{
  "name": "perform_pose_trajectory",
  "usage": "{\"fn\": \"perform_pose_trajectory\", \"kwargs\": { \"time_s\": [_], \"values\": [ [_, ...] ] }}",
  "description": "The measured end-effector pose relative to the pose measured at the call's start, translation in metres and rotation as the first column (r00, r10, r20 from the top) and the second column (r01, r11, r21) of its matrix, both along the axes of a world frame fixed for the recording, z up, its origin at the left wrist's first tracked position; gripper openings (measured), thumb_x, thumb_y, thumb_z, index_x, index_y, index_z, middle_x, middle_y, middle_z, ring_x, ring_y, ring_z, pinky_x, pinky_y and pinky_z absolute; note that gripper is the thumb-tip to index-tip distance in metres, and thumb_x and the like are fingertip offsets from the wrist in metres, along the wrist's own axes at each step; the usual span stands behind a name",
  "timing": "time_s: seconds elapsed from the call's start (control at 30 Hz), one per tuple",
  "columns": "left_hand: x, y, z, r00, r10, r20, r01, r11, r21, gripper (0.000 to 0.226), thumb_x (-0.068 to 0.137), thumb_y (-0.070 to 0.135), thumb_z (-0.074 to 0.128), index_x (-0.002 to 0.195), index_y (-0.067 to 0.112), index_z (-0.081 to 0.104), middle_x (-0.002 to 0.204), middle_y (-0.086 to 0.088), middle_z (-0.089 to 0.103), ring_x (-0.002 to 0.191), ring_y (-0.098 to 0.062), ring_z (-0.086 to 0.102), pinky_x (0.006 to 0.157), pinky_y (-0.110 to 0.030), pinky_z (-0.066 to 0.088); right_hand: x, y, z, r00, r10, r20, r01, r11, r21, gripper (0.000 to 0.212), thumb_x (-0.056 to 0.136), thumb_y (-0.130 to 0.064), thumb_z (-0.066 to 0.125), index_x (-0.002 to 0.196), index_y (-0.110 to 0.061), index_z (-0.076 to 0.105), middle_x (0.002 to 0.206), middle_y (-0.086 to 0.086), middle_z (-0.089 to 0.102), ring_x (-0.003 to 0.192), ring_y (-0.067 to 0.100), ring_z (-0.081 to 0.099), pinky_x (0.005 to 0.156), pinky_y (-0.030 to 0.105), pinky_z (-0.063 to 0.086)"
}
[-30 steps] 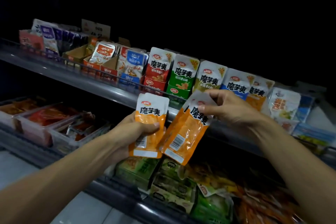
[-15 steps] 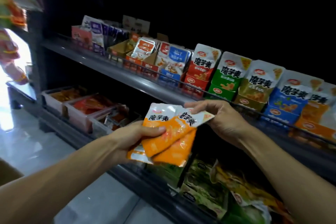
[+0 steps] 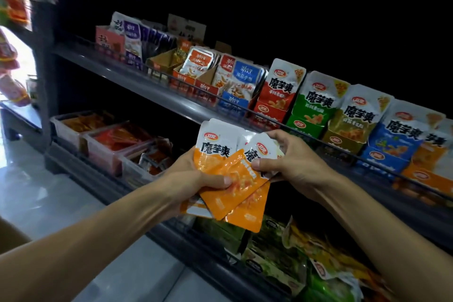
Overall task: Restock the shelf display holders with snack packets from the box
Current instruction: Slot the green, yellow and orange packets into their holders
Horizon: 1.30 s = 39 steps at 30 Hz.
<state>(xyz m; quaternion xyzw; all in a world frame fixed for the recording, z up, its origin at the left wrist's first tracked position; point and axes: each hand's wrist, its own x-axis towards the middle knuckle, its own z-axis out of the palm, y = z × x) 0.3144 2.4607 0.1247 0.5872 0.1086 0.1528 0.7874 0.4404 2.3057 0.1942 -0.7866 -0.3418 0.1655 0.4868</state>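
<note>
Two hands hold a small fan of orange snack packets point(image 3: 230, 174) in front of the shelf edge point(image 3: 152, 95). The left hand point(image 3: 196, 179) grips the lower part of the stack, its thumb pressed flat over the front packet and its other fingers curled behind, hidden by the packets. The right hand point(image 3: 291, 159) pinches the upper right corners, its thumb on the front face and its curled fingers over the white tops. How many packets are in the stack I cannot tell exactly; at least three overlap, with their lower ends spread below the left thumb.

Just above and behind the right fingers stands a row of display holders on the shelf: a red holder point(image 3: 269, 113), a green holder point(image 3: 304, 126), an olive holder point(image 3: 343, 140), a blue holder point(image 3: 382, 158) and, at the far right, an orange holder point(image 3: 426, 176). Each holder has upright packets in it. To the left of the left fingers, on the lower level, are clear plastic trays point(image 3: 107, 144) with red packets. Below both hands lie green packets point(image 3: 277, 252) in a lower bin.
</note>
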Motion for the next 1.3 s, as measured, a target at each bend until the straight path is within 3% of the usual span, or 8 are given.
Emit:
{"fn": "perform_pose_trajectory", "kwargs": {
  "time_s": [0.13, 0.3, 0.47, 0.67, 0.93, 1.13, 1.23, 1.3],
  "values": [
    [0.013, -0.012, 0.007, 0.996, -0.090, -0.013, 0.091, 0.993, 0.074, 0.060, 0.071, -0.001, 0.081, 0.123, 0.019, 0.057, 0.106, -0.006, 0.075, 0.095, -0.027, 0.073, 0.078, -0.046, 0.060, 0.006, -0.022, 0.012, 0.996, -0.008, 0.088, 0.000, 0.995, 0.099, 0.048, 0.074, 0.001, 0.081, 0.111, -0.014, 0.055, 0.097, 0.001, 0.071, 0.088, 0.022, 0.072, 0.073, 0.043, 0.061],
    [0.039, -0.049, 0.027, 0.988, -0.154, -0.013, 0.154, 0.988, -0.023, 0.030, 0.087, 0.038, 0.064, 0.114, 0.025, 0.062, 0.092, -0.005, 0.077, 0.078, -0.023, 0.075, 0.060, -0.036, 0.059, 0.023, -0.065, 0.027, 0.991, -0.110, 0.070, 0.098, 0.982, 0.164, 0.046, 0.072, 0.004, 0.080, 0.105, -0.016, 0.055, 0.099, 0.007, 0.070, 0.086, 0.023, 0.073, 0.073, 0.044, 0.061],
    [0.054, -0.085, 0.049, 0.978, -0.203, -0.044, 0.203, 0.979, 0.005, 0.031, 0.089, 0.020, 0.066, 0.120, 0.021, 0.061, 0.099, -0.008, 0.076, 0.085, -0.028, 0.074, 0.066, -0.042, 0.061, 0.035, -0.107, 0.042, 0.981, -0.192, -0.007, 0.190, 0.966, 0.172, 0.050, 0.070, 0.008, 0.081, 0.106, -0.017, 0.056, 0.105, 0.012, 0.068, 0.092, 0.032, 0.071, 0.079, 0.056, 0.058],
    [0.061, -0.119, 0.092, 0.974, -0.208, -0.088, 0.214, 0.975, 0.062, 0.063, 0.058, 0.010, 0.081, 0.117, 0.018, 0.060, 0.096, -0.008, 0.076, 0.085, -0.029, 0.074, 0.067, -0.042, 0.061, 0.049, -0.151, 0.087, 0.987, -0.145, 0.068, 0.143, 0.989, 0.029, 0.047, 0.067, -0.005, 0.087, 0.105, -0.012, 0.061, 0.095, 0.008, 0.073, 0.082, 0.026, 0.073, 0.070, 0.043, 0.062],
    [0.075, -0.177, 0.128, 0.988, -0.129, -0.082, 0.137, 0.985, 0.108, 0.051, 0.073, 0.008, 0.079, 0.118, 0.018, 0.057, 0.098, -0.008, 0.076, 0.089, -0.027, 0.074, 0.078, -0.047, 0.060, 0.078, -0.213, 0.131, 0.986, 0.015, 0.167, 0.009, 0.990, -0.142, 0.036, 0.070, -0.011, 0.085, 0.101, -0.013, 0.066, 0.085, 0.006, 0.076, 0.078, 0.023, 0.073, 0.064, 0.032, 0.059],
    [0.083, -0.202, 0.148, 0.998, -0.051, -0.038, 0.054, 0.994, 0.098, 0.037, 0.085, 0.004, 0.070, 0.118, 0.014, 0.054, 0.096, -0.012, 0.076, 0.087, -0.026, 0.075, 0.069, -0.039, 0.061, 0.120, -0.275, 0.182, 0.927, -0.171, 0.335, 0.171, 0.985, 0.031, 0.030, 0.069, -0.012, 0.079, 0.095, -0.013, 0.066, 0.087, 0.006, 0.072, 0.072, 0.015, 0.071, 0.062, 0.029, 0.061],
    [0.091, -0.212, 0.149, 1.000, 0.001, -0.031, 0.002, 0.997, 0.083, 0.040, 0.084, 0.003, 0.071, 0.119, 0.014, 0.052, 0.095, -0.012, 0.076, 0.087, -0.027, 0.075, 0.077, -0.045, 0.058, 0.147, -0.292, 0.182, 0.881, -0.276, 0.383, 0.263, 0.961, 0.087, 0.027, 0.081, -0.006, 0.074, 0.104, -0.011, 0.062, 0.100, 0.010, 0.069, 0.089, 0.027, 0.068, 0.077, 0.044, 0.058],
    [0.096, -0.215, 0.149, 0.999, 0.029, -0.033, -0.027, 0.998, 0.060, 0.042, 0.084, 0.003, 0.071, 0.119, 0.014, 0.051, 0.095, -0.012, 0.076, 0.086, -0.028, 0.075, 0.077, -0.047, 0.057, 0.157, -0.293, 0.174, 0.857, -0.316, 0.408, 0.292, 0.949, 0.120, 0.036, 0.083, -0.004, 0.073, 0.116, -0.010, 0.059, 0.110, 0.006, 0.064, 0.098, 0.027, 0.064, 0.080, 0.039, 0.053]
  ]
}}
